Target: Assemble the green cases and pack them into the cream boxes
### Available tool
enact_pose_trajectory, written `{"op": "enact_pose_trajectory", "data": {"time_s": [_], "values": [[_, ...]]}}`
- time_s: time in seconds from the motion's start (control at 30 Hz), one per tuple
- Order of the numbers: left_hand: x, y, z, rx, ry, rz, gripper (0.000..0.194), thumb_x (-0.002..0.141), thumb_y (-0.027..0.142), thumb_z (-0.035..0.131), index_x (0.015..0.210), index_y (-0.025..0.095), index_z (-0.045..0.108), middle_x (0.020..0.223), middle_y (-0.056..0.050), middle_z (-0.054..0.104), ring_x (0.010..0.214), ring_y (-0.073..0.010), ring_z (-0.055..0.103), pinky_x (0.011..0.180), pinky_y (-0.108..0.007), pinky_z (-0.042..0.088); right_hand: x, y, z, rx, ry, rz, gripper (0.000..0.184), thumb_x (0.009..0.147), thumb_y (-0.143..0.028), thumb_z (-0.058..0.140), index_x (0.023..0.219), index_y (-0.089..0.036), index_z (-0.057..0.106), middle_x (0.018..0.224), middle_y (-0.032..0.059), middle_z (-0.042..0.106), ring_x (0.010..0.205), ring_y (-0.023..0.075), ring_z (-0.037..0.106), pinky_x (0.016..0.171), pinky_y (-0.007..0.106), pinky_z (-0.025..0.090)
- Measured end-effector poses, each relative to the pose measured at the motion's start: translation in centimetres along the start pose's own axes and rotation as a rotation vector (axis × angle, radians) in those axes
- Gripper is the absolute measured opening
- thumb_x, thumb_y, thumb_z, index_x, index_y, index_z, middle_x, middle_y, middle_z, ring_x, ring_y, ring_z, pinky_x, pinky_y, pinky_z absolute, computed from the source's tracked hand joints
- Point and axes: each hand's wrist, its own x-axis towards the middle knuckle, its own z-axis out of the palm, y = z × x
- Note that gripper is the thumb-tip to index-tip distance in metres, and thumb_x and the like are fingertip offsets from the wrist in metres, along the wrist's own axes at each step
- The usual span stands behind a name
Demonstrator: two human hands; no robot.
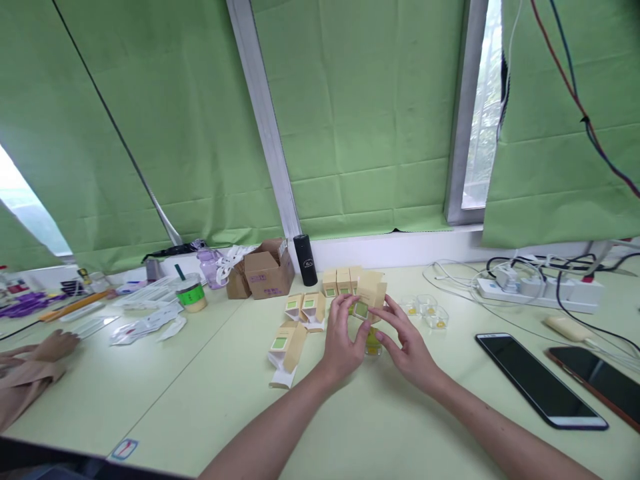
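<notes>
My left hand (344, 337) is closed around a small beige paper box (361, 309) with a green square window, its cardboard flap standing up. My right hand (407, 343) pinches the same box's right side, with the thumb lower down. Just below the box, by my right thumb, is a small clear container (373, 348) with something yellow in it; whether a finger touches it I cannot tell. More beige boxes with open flaps (287, 347) stand left of my hands. Behind them is a row of similar boxes (341, 281). Several clear containers with yellow contents (437, 318) sit to the right.
Two phones (540, 380) lie at the right, near a power strip (540, 292) with tangled cables. At the back stand a black bottle (305, 260) and an open cardboard box (270, 270). Further left are a drink cup (191, 293), plastic packets (147, 325) and another person's hand (57, 345).
</notes>
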Motion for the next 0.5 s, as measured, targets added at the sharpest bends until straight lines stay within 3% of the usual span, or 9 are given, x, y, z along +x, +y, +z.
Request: {"op": "enact_pose_trajectory", "data": {"time_s": [0.1,0.23,0.37,0.5], "values": [[0.1,0.1,0.0,0.01,0.041,0.008,0.045,0.1,0.04,0.057,0.142,0.027,0.048,0.147,-0.014,0.044,0.143,-0.0309,0.043,0.119,-0.052,0.038,-0.2,0.1,0.1,-0.054,-0.018,-0.07,0.044,0.104,-0.039,0.053,0.147,-0.036,0.055,0.169,0.0067,0.031,0.156,0.0312,0.03,0.125,0.056,0.033],[0.6,0.3,-0.1,-0.047,0.107,-0.073,0.043,0.099,0.043,0.06,0.137,0.025,0.053,0.14,-0.014,0.049,0.136,-0.0306,0.048,0.113,-0.048,0.043,-0.3,-0.6,0.0,-0.134,-0.037,-0.165,0.051,0.104,-0.031,0.05,0.154,-0.037,0.043,0.17,0.0054,0.032,0.157,0.031,0.029,0.125,0.062,0.029],[1.1,0.2,-0.2,-0.09,0.124,-0.144,0.041,0.094,0.048,0.066,0.126,0.023,0.059,0.125,-0.012,0.057,0.12,-0.0291,0.057,0.102,-0.043,0.048,-0.2,-1.4,-0.1,-0.152,-0.082,-0.208,0.055,0.103,-0.023,0.047,0.155,-0.039,0.038,0.166,0.0033,0.04,0.153,0.0299,0.033,0.123,0.063,0.034],[1.4,-0.5,0.0,-0.184,0.134,-0.231,0.048,0.092,0.048,0.07,0.129,0.022,0.054,0.121,-0.011,0.064,0.112,-0.0263,0.061,0.097,-0.04,0.048,-0.2,-1.2,-0.1,-0.171,-0.103,-0.2,0.057,0.1,-0.019,0.047,0.154,-0.037,0.04,0.159,0.0032,0.049,0.148,0.0295,0.038,0.119,0.061,0.04]]}}
